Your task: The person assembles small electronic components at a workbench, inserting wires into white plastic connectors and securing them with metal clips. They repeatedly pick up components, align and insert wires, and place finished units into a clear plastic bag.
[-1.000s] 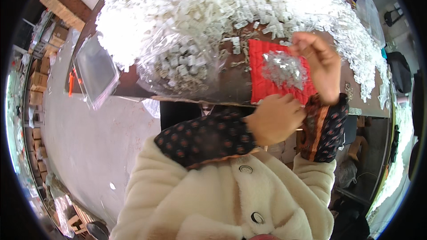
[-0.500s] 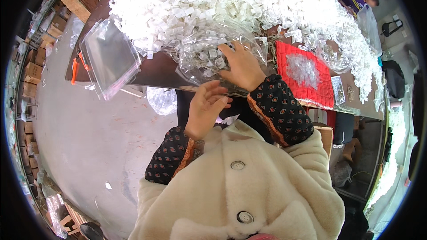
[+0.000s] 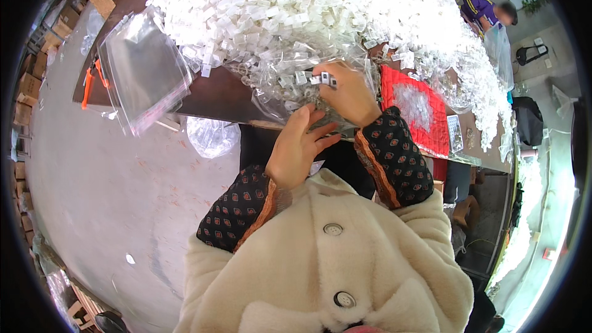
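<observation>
My right hand (image 3: pixel 353 94) is closed on several small white plastic pieces with dark centres (image 3: pixel 325 78), pinched between thumb and fingers. It is over a crinkled clear plastic bag (image 3: pixel 266 103) at the table's near edge, with more of these small pieces in or under the film. Just nearer to me, my left hand (image 3: pixel 292 153) is open, its fingers spread and its palm turned toward the bag. Nothing shows in it. Behind both hands rises a wide heap of small clear-white plastic pieces (image 3: pixel 277 6).
Flat clear bags (image 3: pixel 143 74) and orange-handled scissors (image 3: pixel 88 86) lie on the left of the brown table (image 3: pixel 228 98). To the right are a red cloth (image 3: pixel 431 123) with clear bits on it and a small tray (image 3: pixel 455 132). Another person (image 3: pixel 487 12) is at the far right.
My right hand has lifted from reaching into the bag and closed on several small pieces. My left hand has moved right and its fingers have spread. The whole view has shifted slightly.
</observation>
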A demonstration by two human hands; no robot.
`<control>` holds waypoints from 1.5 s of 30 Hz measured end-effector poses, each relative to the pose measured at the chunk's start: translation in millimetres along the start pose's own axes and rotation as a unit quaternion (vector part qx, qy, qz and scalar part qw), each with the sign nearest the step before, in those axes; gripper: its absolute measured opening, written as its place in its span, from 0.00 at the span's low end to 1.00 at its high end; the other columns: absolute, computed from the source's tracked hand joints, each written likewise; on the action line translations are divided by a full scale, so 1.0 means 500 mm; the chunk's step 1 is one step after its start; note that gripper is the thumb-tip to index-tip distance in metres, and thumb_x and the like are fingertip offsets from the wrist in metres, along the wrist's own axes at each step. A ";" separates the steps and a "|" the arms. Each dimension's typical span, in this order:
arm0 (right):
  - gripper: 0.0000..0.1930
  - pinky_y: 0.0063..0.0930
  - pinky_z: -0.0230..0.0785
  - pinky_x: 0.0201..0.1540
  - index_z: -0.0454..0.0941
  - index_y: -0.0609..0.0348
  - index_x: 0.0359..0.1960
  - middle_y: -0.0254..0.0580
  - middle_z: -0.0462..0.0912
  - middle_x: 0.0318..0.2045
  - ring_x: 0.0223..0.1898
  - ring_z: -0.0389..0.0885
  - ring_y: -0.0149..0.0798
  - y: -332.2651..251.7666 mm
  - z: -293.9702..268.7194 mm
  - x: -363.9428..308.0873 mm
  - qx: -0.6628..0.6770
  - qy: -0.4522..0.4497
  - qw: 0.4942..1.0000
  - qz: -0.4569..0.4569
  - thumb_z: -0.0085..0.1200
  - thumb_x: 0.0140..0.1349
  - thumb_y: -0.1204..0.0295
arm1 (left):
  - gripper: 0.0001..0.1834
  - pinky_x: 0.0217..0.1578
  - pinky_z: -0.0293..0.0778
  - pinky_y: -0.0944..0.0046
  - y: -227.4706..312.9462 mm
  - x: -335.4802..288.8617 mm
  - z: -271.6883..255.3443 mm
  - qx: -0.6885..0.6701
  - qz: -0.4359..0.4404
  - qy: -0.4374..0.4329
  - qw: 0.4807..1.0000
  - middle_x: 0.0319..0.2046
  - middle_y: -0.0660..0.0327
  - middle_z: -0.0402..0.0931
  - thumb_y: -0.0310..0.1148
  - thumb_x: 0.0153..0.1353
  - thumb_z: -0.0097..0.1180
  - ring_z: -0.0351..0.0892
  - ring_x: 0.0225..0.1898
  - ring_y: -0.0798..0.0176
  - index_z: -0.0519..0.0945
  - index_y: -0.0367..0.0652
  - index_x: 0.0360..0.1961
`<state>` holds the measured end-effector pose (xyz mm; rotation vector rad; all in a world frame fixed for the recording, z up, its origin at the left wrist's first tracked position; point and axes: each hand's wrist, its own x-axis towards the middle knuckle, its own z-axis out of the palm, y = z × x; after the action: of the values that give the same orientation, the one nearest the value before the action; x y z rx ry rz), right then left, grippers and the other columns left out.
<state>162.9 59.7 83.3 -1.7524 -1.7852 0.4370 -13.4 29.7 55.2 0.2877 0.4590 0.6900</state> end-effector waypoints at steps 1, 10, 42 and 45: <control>0.13 0.36 0.72 0.42 0.80 0.55 0.42 0.46 0.81 0.41 0.38 0.80 0.48 -0.014 -0.008 -0.005 0.001 0.010 1.000 -0.015 0.56 0.54 0.75 | 0.34 0.62 0.65 0.43 -0.002 0.005 0.000 -0.016 0.000 -0.006 1.000 0.63 0.46 0.60 0.49 0.73 0.43 0.67 0.61 0.42 0.54 0.33 0.67; 0.14 0.35 0.75 0.45 0.80 0.54 0.45 0.43 0.79 0.44 0.42 0.81 0.44 -0.115 -0.015 -0.050 0.009 0.000 0.993 -0.114 0.59 0.55 0.77 | 0.35 0.56 0.70 0.47 -0.005 0.069 -0.014 -0.181 0.006 -0.097 0.979 0.55 0.53 0.70 0.59 0.72 0.37 0.71 0.57 0.52 0.66 0.36 0.61; 0.18 0.24 0.74 0.47 0.72 0.66 0.55 0.40 0.77 0.49 0.49 0.77 0.27 -0.009 -0.033 -0.066 0.409 0.004 0.911 0.064 0.50 0.63 0.86 | 0.21 0.20 0.69 0.71 0.122 0.074 0.009 -0.029 -0.047 -0.142 0.988 0.44 0.47 0.74 0.42 0.73 0.40 0.74 0.35 0.56 0.70 0.35 0.56; 0.16 0.18 0.70 0.36 0.75 0.62 0.54 0.38 0.82 0.40 0.35 0.78 0.21 -0.008 -0.029 -0.062 0.448 0.029 0.891 0.072 0.54 0.64 0.81 | 0.19 0.28 0.71 0.71 0.111 0.072 -0.008 0.061 0.016 -0.129 0.990 0.48 0.46 0.73 0.33 0.71 0.42 0.75 0.41 0.56 0.67 0.34 0.59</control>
<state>167.3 26.5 91.1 -1.1918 -1.1010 1.0563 -20.8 95.2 62.7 0.4942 0.2510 0.6459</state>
